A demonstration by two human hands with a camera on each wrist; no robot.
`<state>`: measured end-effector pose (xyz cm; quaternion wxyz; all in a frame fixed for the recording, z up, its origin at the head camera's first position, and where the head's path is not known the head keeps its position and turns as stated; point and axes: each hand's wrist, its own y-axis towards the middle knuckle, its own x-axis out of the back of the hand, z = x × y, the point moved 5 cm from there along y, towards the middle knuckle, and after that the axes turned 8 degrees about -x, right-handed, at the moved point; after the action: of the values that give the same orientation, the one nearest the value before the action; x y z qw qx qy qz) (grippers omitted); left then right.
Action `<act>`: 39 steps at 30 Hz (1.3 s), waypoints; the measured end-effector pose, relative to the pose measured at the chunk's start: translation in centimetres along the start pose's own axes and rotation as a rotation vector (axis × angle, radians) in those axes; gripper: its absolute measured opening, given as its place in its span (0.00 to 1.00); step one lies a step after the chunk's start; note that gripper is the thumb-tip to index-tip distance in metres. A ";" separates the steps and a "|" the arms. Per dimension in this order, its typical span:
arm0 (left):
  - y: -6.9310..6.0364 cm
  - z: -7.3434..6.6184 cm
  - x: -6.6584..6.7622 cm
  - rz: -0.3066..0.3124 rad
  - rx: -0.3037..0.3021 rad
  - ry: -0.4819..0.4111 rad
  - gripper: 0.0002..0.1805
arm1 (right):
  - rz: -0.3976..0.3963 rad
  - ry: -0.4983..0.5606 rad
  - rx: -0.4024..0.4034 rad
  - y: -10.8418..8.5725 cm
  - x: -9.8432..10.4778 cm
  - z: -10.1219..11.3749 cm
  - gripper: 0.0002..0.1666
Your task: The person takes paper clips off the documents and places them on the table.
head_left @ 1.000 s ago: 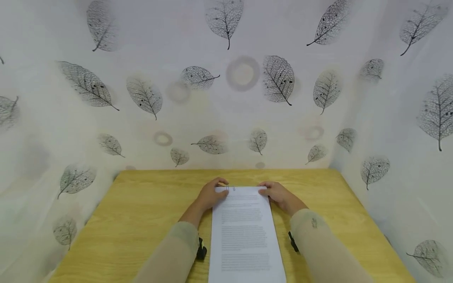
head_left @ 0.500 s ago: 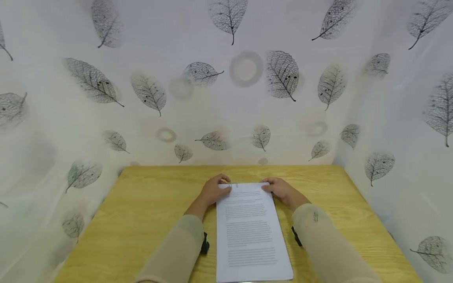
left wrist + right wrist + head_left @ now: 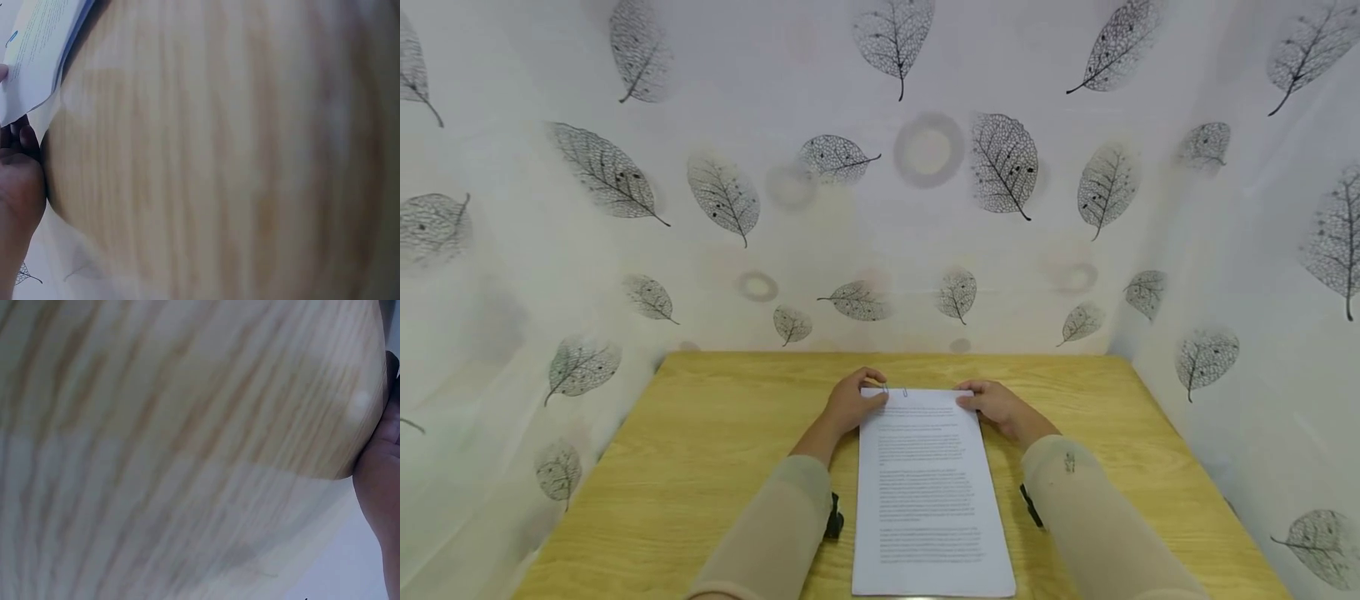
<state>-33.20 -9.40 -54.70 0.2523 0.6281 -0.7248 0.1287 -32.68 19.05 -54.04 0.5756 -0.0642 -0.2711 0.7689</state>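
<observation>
A stack of printed white paper (image 3: 928, 492) lies lengthwise on the wooden table in the head view, with two paper clips (image 3: 905, 392) on its far edge. My left hand (image 3: 852, 403) pinches the stack's far left corner, thumb on top and fingers behind the edge. At the far right corner my right hand (image 3: 1000, 408) grips the paper, its thumb on the top sheet. The left wrist view shows the paper's corner (image 3: 37, 69) above the curled fingers of the left hand (image 3: 19, 181). Only part of the right hand (image 3: 381, 462) shows in the right wrist view; no paper is seen there.
The yellow wood-grain table (image 3: 722, 417) extends to both sides of the paper. Behind it and along both sides hangs a pale sheet (image 3: 820, 233) printed with dark leaf shapes. A small black item (image 3: 833, 517) is at the left wrist, another (image 3: 1032, 505) at the right.
The head view has shifted slightly, and the near edge of the paper has come into sight. Both hands keep their hold on the far corners.
</observation>
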 end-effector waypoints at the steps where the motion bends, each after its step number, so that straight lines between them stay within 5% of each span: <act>1: 0.0 0.0 0.0 -0.001 0.001 -0.001 0.13 | 0.003 -0.007 0.002 0.0 0.0 0.0 0.19; 21: -0.4 0.2 0.3 -0.022 0.005 -0.142 0.14 | -0.009 0.042 0.024 0.8 0.5 -1.1 0.14; 39: -2.2 -0.2 5.5 0.001 -0.041 -0.106 0.18 | -0.028 0.044 0.035 0.5 0.2 -1.0 0.16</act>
<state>-31.46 -14.31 -51.96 0.2265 0.6284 -0.7398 0.0806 -32.75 19.44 -55.07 0.5933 -0.0672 -0.2455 0.7637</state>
